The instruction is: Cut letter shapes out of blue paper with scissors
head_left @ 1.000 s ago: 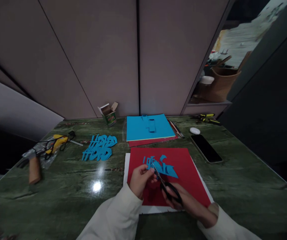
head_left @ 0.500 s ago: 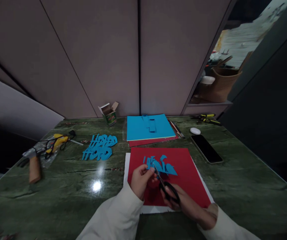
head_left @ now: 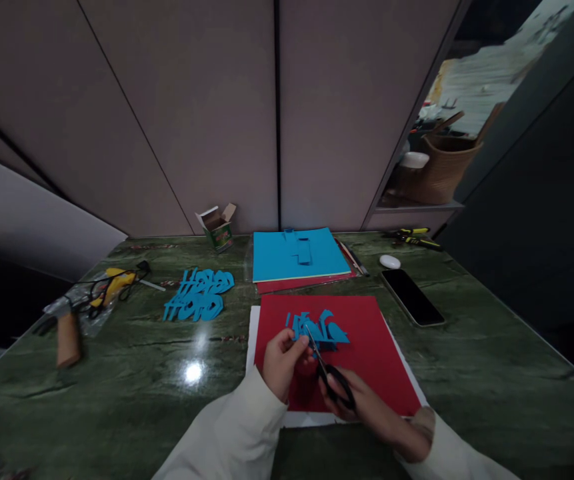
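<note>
Farthest over, at about nine o'clock from the hands, a wooden-handled tool (head_left: 68, 339) lies on the green bench (head_left: 131, 393), with a yellow tool (head_left: 113, 285) and its dark cord just beyond it at ten o'clock. Nearer the middle, at eleven o'clock, a heap of finished blue letters (head_left: 197, 294) lies flat, and behind it a small open carton (head_left: 218, 228) stands against the wall. At twelve o'clock a blue paper stack (head_left: 299, 255) rests on some red sheets at the back edge of the bench.

Close in front of the person, a red sheet (head_left: 377, 360) lies on a white sheet (head_left: 253, 327). Above the red sheet the left hand (head_left: 281, 360) pinches the near-left edge of a blue cut-out (head_left: 324, 330), fingers and thumb closed on the paper. The right hand (head_left: 367, 403), at four o'clock from the left, is closed through the black loops of the scissors (head_left: 324, 365), whose blades point to eleven o'clock and reach into the blue cut-out beside the left thumb. How far the blades gape cannot be told.

At two o'clock a dark phone (head_left: 411, 297) lies face up, a small white oval thing (head_left: 390, 261) just behind it and yellow-handled pliers (head_left: 414, 237) farther back
</note>
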Demonstrator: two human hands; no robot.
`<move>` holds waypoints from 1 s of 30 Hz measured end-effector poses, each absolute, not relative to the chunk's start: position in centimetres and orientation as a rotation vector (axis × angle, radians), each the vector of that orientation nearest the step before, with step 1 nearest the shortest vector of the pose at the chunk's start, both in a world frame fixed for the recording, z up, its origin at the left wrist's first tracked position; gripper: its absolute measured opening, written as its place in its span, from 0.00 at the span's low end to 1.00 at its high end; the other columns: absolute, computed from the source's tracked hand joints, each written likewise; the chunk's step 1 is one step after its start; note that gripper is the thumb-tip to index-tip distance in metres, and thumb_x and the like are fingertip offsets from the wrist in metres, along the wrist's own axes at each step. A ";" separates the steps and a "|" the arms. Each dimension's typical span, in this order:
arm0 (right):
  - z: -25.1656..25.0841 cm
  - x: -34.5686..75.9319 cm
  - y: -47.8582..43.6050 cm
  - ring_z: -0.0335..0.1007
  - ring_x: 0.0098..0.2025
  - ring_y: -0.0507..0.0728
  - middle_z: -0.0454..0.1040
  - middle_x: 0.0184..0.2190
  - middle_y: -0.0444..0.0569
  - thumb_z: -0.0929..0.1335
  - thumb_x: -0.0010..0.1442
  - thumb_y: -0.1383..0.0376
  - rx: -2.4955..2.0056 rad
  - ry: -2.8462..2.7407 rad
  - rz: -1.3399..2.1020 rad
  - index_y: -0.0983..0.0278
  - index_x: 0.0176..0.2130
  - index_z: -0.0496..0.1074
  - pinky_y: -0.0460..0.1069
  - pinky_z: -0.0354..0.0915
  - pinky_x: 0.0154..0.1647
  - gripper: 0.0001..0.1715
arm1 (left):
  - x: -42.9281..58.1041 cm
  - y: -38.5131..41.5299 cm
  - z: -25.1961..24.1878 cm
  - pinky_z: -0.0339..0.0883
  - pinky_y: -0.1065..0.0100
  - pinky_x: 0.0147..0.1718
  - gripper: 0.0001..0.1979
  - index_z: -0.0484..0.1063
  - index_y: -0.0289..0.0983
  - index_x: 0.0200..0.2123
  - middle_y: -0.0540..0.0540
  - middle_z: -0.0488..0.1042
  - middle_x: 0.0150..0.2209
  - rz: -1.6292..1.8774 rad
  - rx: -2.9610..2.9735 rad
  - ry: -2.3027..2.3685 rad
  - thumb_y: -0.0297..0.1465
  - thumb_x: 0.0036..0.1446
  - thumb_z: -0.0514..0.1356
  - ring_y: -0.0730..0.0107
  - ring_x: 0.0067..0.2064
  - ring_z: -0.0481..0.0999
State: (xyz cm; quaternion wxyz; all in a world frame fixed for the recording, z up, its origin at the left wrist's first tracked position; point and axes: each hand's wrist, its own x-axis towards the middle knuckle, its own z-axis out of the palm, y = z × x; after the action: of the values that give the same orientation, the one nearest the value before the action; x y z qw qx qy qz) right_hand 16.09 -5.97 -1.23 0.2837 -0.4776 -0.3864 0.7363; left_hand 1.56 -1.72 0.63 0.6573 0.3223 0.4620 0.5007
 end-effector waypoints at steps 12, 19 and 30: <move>0.7 16.2 -5.9 0.55 0.21 0.48 0.61 0.18 0.41 0.63 0.53 0.51 -1.314 -1.337 1.790 0.65 0.25 0.64 0.43 0.51 0.21 0.20 | 1.1 -1.4 1.2 0.56 0.75 0.20 0.12 0.60 0.36 0.23 0.55 0.67 0.18 1.203 0.659 0.941 0.34 0.43 0.62 0.77 0.20 0.67; 1.3 16.5 -5.8 0.54 0.20 0.47 0.61 0.18 0.41 0.62 0.54 0.50 -1.252 -1.396 1.823 0.65 0.25 0.62 0.42 0.50 0.20 0.20 | 0.6 -1.0 0.1 0.55 0.75 0.20 0.11 0.61 0.35 0.22 0.54 0.67 0.17 1.175 0.847 1.005 0.33 0.45 0.61 0.77 0.20 0.67; 0.3 16.8 -5.8 0.53 0.18 0.46 0.61 0.18 0.41 0.62 0.53 0.48 -1.209 -1.305 1.923 0.66 0.27 0.61 0.41 0.46 0.17 0.23 | 0.6 -1.1 0.7 0.55 0.75 0.20 0.11 0.63 0.34 0.20 0.53 0.66 0.16 1.168 0.954 1.060 0.34 0.45 0.60 0.77 0.20 0.66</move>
State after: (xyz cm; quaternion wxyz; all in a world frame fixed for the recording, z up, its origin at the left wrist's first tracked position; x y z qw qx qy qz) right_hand 16.77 -5.77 0.33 0.2582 -0.4458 -0.4815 0.7091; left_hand 0.60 -1.11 0.73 0.6047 0.4121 0.4579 0.5048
